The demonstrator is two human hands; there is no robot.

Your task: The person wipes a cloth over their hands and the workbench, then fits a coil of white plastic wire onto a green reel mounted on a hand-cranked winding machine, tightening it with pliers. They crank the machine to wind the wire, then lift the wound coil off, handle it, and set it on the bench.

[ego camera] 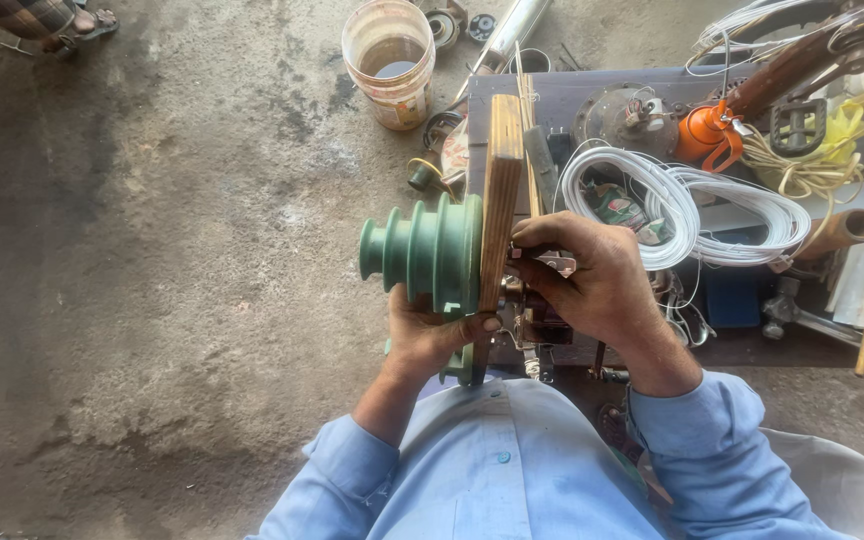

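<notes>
— What's that at the middle of the frame?

— A green stepped pulley (424,253) fixed to an upright wooden board (500,205). The left hand (432,335) is wrapped around its underside, apparently to steady it.

— And the other?

— The right hand (592,285) curls closed over a small metal piece (555,262) behind the board, seemingly working it.

— Around them?

— White wire coils (687,205) to the right, an orange oil can (704,135) upper right, a plastic bucket (390,62) at top.

Open concrete floor (172,250) to the left, free for passing. Hemmed in on the right by wire coils (672,205), orange can (704,135) and bench clutter. Blocked ahead by upright wooden board (502,190); bucket (389,62) farther off.
</notes>
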